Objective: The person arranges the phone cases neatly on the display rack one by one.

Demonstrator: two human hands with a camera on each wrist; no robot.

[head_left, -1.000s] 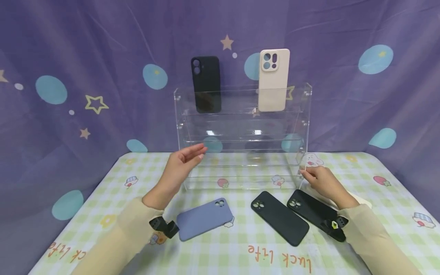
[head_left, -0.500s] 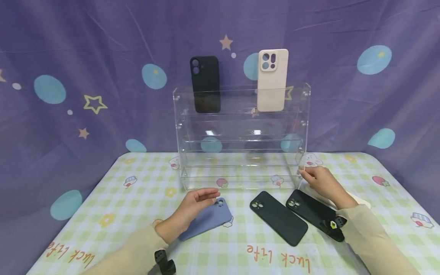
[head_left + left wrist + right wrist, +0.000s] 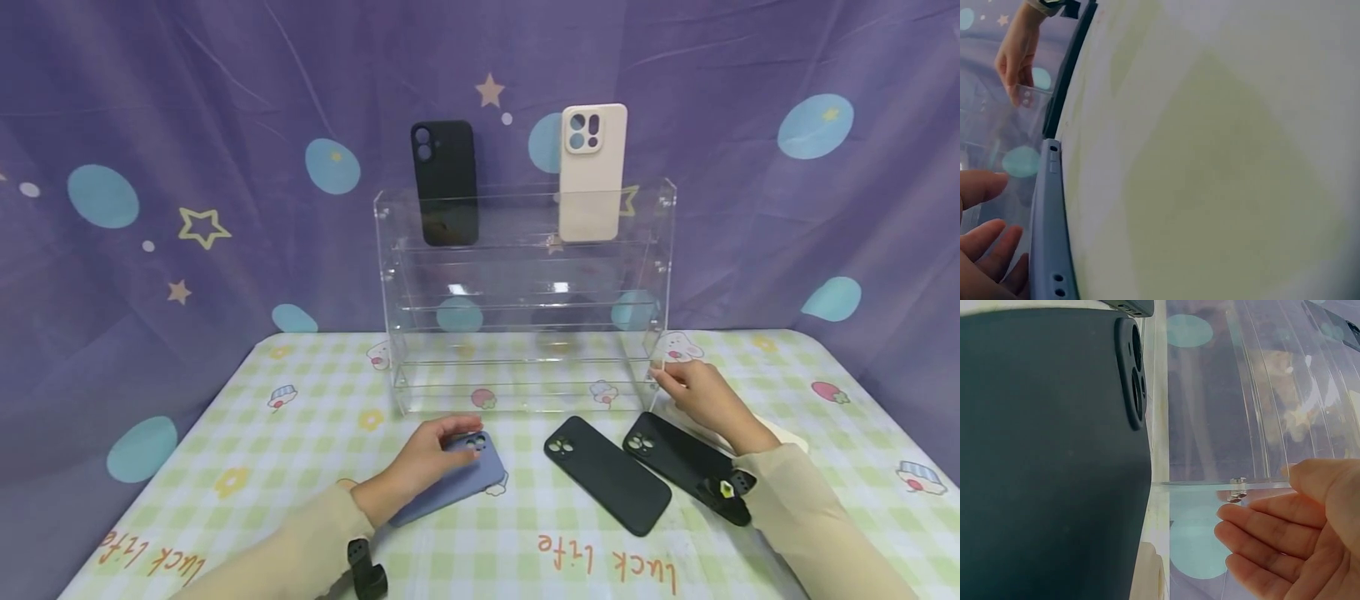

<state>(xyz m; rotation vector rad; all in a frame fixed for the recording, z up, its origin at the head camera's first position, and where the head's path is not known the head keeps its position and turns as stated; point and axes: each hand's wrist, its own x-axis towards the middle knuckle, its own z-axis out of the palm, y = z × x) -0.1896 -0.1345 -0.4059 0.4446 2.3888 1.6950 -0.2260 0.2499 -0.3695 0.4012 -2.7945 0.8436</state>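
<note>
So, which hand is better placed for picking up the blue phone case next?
Probably the left hand; it is just above the blue phone case, while the right hand holds the side of the clear display stand.

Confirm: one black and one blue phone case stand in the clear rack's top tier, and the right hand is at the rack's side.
Blue is wrong: the head view shows a white phone case with the black phone case at the top of the clear rack. The right hand is indeed at its side.
</note>
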